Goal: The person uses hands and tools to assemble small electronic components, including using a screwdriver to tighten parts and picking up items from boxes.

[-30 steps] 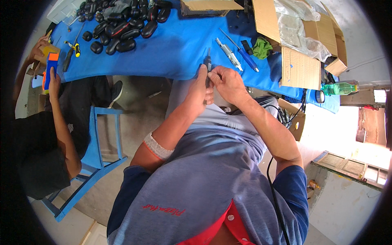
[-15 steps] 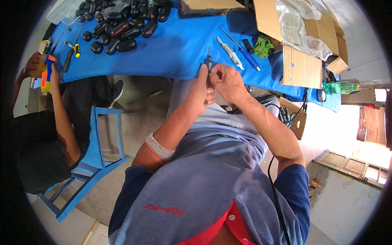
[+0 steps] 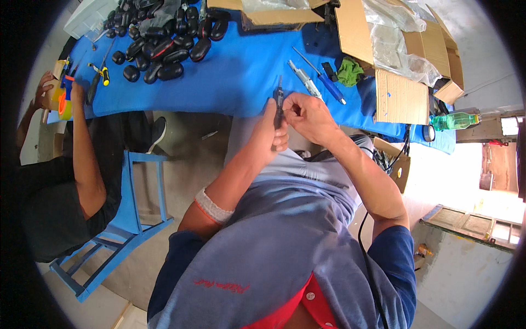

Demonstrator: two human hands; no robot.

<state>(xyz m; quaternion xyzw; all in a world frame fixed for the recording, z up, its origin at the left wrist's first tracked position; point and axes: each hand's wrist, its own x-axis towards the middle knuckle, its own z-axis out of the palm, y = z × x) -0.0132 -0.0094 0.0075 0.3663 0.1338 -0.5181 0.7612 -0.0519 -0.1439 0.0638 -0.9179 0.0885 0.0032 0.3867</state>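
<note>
My left hand (image 3: 266, 131) is closed around a slim dark tool (image 3: 278, 104) whose thin tip points away from me, over the near edge of the table. Right beside it, my right hand (image 3: 312, 118) has its fingers curled in a pinch; anything between them is too small to make out. Just beyond my right hand lies a silver-grey elongated tool (image 3: 304, 78) on the blue cloth. Next to that rests a screwdriver with a blue handle (image 3: 332, 89), its shaft pointing away.
Black oval cases (image 3: 170, 72) are heaped at the far left. A green rag (image 3: 349, 72) and open cardboard boxes (image 3: 402, 102) stand at right, near a green bottle (image 3: 456, 120). At left, a co-worker's hand (image 3: 78, 94) is by an orange-and-blue tape dispenser (image 3: 64, 107), above a blue stool (image 3: 127, 203).
The dark tool shows more between my hands, and my right fingers have drawn slightly away from it. The view has shifted a little. The co-worker's hand and the dispenser have moved.
</note>
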